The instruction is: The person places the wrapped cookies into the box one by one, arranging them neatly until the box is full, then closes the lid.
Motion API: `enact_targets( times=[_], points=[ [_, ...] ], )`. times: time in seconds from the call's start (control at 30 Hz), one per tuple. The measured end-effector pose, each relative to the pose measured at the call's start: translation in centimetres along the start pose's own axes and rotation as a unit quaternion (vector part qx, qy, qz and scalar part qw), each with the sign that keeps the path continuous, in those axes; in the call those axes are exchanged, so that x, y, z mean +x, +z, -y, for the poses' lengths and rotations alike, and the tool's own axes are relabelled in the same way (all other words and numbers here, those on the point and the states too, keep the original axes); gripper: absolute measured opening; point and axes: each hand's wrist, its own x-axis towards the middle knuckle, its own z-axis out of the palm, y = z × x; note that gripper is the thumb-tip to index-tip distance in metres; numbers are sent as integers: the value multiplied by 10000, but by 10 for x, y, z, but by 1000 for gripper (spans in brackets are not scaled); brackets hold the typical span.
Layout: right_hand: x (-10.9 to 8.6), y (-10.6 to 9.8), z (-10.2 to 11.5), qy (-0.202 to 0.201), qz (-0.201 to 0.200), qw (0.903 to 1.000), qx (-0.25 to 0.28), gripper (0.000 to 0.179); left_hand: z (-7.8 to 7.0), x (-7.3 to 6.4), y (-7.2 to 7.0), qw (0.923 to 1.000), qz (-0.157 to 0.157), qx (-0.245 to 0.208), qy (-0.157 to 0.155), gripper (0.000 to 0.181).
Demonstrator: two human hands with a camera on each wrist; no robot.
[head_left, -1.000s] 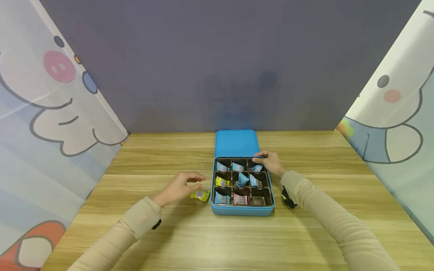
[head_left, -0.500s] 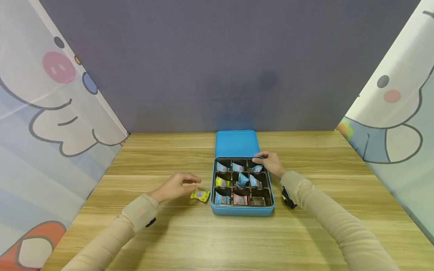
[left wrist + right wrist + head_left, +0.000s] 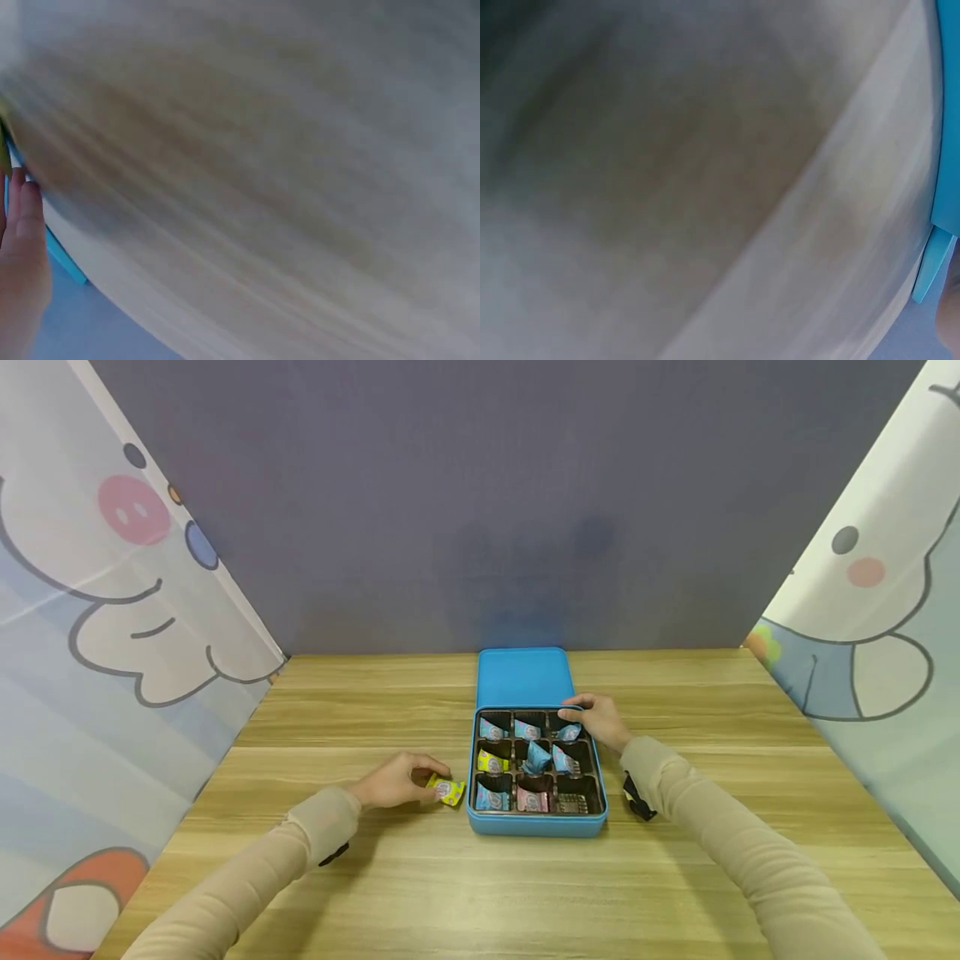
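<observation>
In the head view my left hand (image 3: 397, 781) is low over the table, its thumb and fingertips pinching a yellow wrapped candy (image 3: 448, 791) just left of a blue tin (image 3: 536, 825). That tin lies open, and its dark divided tray (image 3: 550, 810) holds wrapped candies, mostly blue, with one yellow candy (image 3: 491, 763) and one pink candy (image 3: 532, 801). My right hand (image 3: 602, 722) grips the tin's back right corner, thumb over the rim. Part of the left hand (image 3: 22, 262) shows at the left edge of its wrist view.
The blue lid (image 3: 523, 677) lies flat behind the tin, toward the grey back panel (image 3: 510, 527). Cartoon-printed cloths (image 3: 142, 610) flank the wood-grain table (image 3: 525, 893). The right wrist view shows mostly table with the tin's side (image 3: 951, 135) at the edge.
My left hand drew back slightly to the left, then came down and forward onto the yellow candy, its fingers closing around it. The right hand stays at the tin's corner.
</observation>
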Motion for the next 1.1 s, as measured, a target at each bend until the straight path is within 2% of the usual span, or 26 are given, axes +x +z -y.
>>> enact_targets(
  times=[0.27,0.53,0.8,1.1],
  points=[
    [0,0,-2,-20,-17,10000,43,32,2,1,8,9992,-143,357,-81,33],
    [0,1,2,-126,-4,9999,57,32,2,-1,8,9972,-243,698,101,30],
    [1,2,-1,-202,19,9998,51,33,3,-2,10,9975,-321,627,-89,28],
    [2,1,-4,-208,76,9997,102,34,-2,-4,11,9976,-356,591,-35,27]
  ],
)
